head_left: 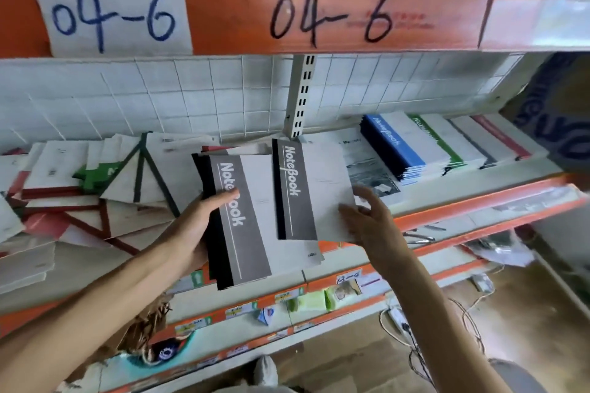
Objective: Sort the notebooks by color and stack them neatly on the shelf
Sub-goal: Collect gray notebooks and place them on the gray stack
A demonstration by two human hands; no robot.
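My left hand (201,223) grips a stack of grey-and-white notebooks (255,220) by its black spine, thumb across the "NoteBook" lettering. My right hand (367,217) holds a second grey notebook (316,188) by its right edge, just above the shelf front. Both books are tilted, side by side. On the shelf (479,201) to the right lie sorted stacks: blue (402,150), then green (437,143), dark grey (469,143) and red (501,137). To the left lies a jumbled pile of notebooks (95,195) with red, green and dark spines.
An orange beam (223,9) marked "04-6" runs overhead, with a wire grid back panel (191,99) and a slotted upright (301,96) behind. A cardboard box (558,112) stands at the right. Lower shelves carry price tags; cables lie on the floor at lower right.
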